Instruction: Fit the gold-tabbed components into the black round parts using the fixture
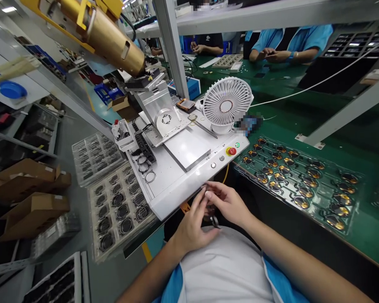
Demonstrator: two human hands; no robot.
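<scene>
The person's left hand (194, 225) and right hand (225, 202) meet just in front of the white machine base (189, 176), fingers curled together around a small dark ring-shaped part (214, 219) held between them; the part is mostly hidden by the fingers, so its exact form cannot be told. Both hands hang above the person's lap, just off the front edge of the base.

On the base sit a red emergency-stop button (231, 151), a flat grey plate (187, 148) and a row of loose rings (144, 165). A small white desk fan (225, 103) stands at its far corner, and a gold-coloured cylinder (109, 38) slants down over a metal fixture (161, 111).

To the right, a green bench mat (334, 126) carries a clear tray of gold-toned round parts (298, 179). To the left, lower trays of dark rings (118, 208) sit beside cardboard boxes (28, 198). Across the bench, other workers in blue shirts (290, 40) sit with their hands on the green surface.
</scene>
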